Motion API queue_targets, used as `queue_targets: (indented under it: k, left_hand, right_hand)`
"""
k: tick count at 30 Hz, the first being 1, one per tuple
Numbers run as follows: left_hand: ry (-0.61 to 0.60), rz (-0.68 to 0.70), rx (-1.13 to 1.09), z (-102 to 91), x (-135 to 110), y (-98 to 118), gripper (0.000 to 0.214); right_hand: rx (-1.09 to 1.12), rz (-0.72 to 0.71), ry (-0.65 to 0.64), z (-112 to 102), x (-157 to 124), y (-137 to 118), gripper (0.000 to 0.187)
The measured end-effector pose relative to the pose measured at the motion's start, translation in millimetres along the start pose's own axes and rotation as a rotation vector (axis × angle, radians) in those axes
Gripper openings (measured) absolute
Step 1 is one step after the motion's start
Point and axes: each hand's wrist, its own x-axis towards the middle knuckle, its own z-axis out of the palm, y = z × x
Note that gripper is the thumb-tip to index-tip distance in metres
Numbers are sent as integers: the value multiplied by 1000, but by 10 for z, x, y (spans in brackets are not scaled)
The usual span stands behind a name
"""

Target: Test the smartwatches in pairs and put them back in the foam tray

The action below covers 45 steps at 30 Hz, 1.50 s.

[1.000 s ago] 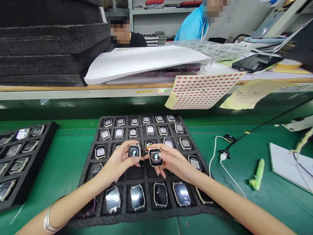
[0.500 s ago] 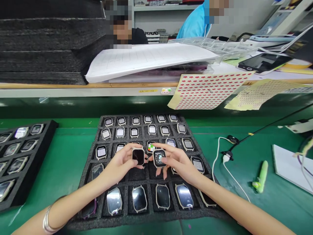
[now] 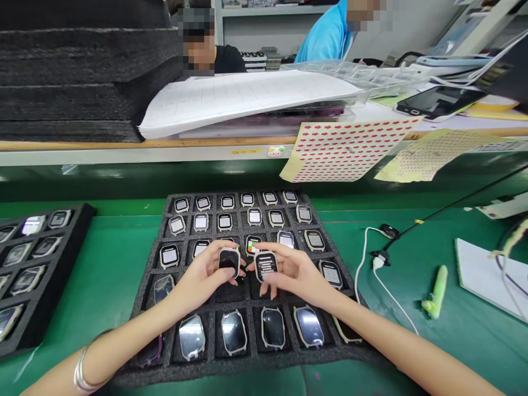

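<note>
A black foam tray (image 3: 145,286) lies in front of me on the green mat, its pockets filled with several small smartwatch bodies. My left hand (image 3: 202,278) is closed round one watch body (image 3: 229,260) whose screen is dark. My right hand (image 3: 295,272) is closed round a second watch body (image 3: 265,265) whose screen shows white text. Both are held side by side just above the tray's middle rows. A silver bracelet (image 3: 82,371) sits on my left wrist.
A second foam tray (image 3: 58,264) of watches lies at the left. A white cable (image 3: 383,291) and a green pen (image 3: 435,291) lie at the right, beside a white pad (image 3: 487,275). Sticker sheets (image 3: 342,151) hang off the raised shelf. Two people sit beyond it.
The screen of the watch in my left hand went from lit to dark. The screen in my right hand changed from a round dial to white text. Both hands stayed nearly in place.
</note>
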Motion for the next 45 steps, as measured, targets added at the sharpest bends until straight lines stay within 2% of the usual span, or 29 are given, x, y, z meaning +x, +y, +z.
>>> queue_targets:
  k: [3, 6, 9, 11, 14, 15, 17, 19, 22, 24, 28, 31, 33, 35, 38, 40, 42, 45]
  left_hand:
    - [43, 22, 7, -15, 7, 30, 35]
    - [79, 66, 20, -40, -1, 77, 35]
    - [95, 108, 26, -72, -25, 130, 36]
    - [107, 126, 31, -99, -47, 176, 38]
    - [135, 165, 72, -149, -79, 263, 39]
    - [148, 183, 100, -169, -88, 293, 39]
    - [185, 216, 176, -214, -103, 340, 38]
    - [228, 235, 250, -269, -116, 355, 35]
    - [281, 242, 309, -368, -138, 309, 33]
    - [312, 248, 359, -433, -154, 249, 33]
    - [401, 342, 560, -490, -190, 142, 29]
    - [427, 424, 715, -472, -230, 104, 31]
    - [418, 451, 790, -465, -259, 82, 33]
    - [413, 455, 830, -471, -282, 47, 33]
    - [425, 440, 810, -474, -296, -34, 33]
    - [421, 432, 767, -452, -303, -93, 36]
    - [380, 401, 723, -413, -314, -136, 41]
    - [310, 361, 657, -362, -330, -164, 44]
  right_hand:
    - [-256, -5, -115, -14, -18, -61, 61]
    - [-773, -70, -160, -57, -45, -127, 53]
    - [-1146, -171, -173, -83, -66, -179, 59]
    - [-1242, -228, -191, -50, -57, -209, 60]
    - [-1257, -343, -297, 124, 30, -213, 23]
    - [-1253, -383, -351, 217, 84, -192, 16]
    - [-1278, -441, -427, 440, 223, -106, 16]
    - [-1363, -420, -399, 679, 385, 18, 14]
    - [-1425, -323, -265, 976, 603, 188, 16]
    - [-1410, -272, -196, 1100, 697, 249, 18]
    - [-1304, -197, -108, 1197, 768, 269, 39]
    - [-1191, -195, -91, 1202, 785, 249, 35]
    - [-1119, -204, -86, 1175, 784, 215, 26]
    - [-1068, -210, -75, 1107, 754, 156, 14]
    - [-963, -263, -29, 921, 632, 49, 15]
    - [-791, -288, -5, 766, 520, 0, 9]
    - [-590, -177, 11, 625, 416, -11, 10]
    - [-305, 33, 65, 490, 324, 14, 23]
